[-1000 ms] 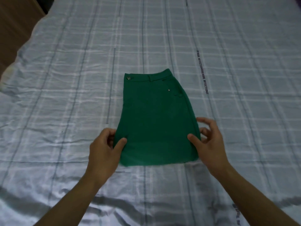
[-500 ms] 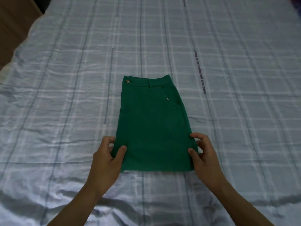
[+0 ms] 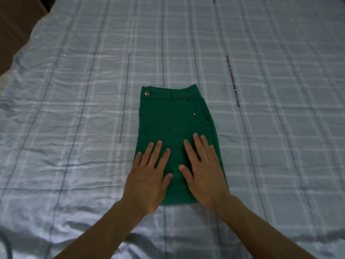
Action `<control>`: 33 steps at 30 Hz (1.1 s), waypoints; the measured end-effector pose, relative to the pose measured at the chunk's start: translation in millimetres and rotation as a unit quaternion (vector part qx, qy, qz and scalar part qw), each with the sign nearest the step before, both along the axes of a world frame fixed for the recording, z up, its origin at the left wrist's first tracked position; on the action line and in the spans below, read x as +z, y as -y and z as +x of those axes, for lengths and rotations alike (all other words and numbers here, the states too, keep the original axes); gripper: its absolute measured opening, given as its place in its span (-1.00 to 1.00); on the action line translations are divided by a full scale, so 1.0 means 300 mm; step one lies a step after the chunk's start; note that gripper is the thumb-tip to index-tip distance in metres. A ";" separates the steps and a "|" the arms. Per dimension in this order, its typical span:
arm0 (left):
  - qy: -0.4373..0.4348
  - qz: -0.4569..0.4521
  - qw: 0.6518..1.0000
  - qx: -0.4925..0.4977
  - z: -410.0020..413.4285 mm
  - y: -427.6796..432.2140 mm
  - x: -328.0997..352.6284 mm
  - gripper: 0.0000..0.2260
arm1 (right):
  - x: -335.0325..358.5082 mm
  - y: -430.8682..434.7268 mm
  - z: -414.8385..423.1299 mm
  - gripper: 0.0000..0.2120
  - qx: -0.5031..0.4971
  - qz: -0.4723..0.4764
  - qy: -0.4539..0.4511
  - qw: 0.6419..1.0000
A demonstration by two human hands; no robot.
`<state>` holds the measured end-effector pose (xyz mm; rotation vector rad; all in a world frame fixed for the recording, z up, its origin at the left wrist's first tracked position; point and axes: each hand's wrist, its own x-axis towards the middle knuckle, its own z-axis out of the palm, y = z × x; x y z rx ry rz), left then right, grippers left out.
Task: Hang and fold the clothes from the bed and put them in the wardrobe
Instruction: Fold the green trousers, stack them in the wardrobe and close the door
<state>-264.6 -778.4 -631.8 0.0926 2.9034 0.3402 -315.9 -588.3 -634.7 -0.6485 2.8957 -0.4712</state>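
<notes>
Wooden panel (image 3: 13,27): brown, in the far left corner beyond the bed's edge; what piece of furniture it belongs to cannot be told.
Bed (image 3: 74,113): covered by a pale checked sheet, wrinkled, most of all toward the near left.
Left hand (image 3: 147,176): flat, fingers spread and straight, palm down on the near left part of the garment, with the outer edge of the hand at its left side.
Green trousers (image 3: 173,118): folded into a compact rectangle in the middle of the bed, waistband on the far side, a metal button (image 3: 147,93) at its left corner, the fold toward the person.
Right hand (image 3: 205,171): also flat and spread, palm down on the near right part, just beside the left hand but not touching it.
Printed strip (image 3: 233,81): dark lettering running along the sheet, right of the trousers and apart from them.
Step in hand: likely pressing the finished fold flat.
Next move: probably slip both hands under the sides and lift the bundle level so that the fold holds, then carry it to the wardrobe, which is not in view.
</notes>
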 end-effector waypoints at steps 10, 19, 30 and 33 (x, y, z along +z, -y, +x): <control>0.031 -0.001 0.991 -0.127 0.067 0.065 -0.012 -0.20 | -0.038 -0.106 0.082 -0.24 0.143 0.045 0.058 0.987; -0.119 0.062 0.978 -0.159 0.115 0.145 -0.034 -0.49 | -0.019 -0.205 0.121 -0.35 0.100 -0.008 -0.022 0.995; -0.152 0.237 0.959 0.017 -0.117 0.215 0.233 -0.77 | 0.281 -0.094 -0.178 -0.88 -0.058 -0.155 -0.001 0.986; -0.172 0.255 0.950 0.055 -0.246 0.236 0.265 -0.84 | 0.306 -0.053 -0.315 -0.94 -0.090 -0.189 -0.002 0.978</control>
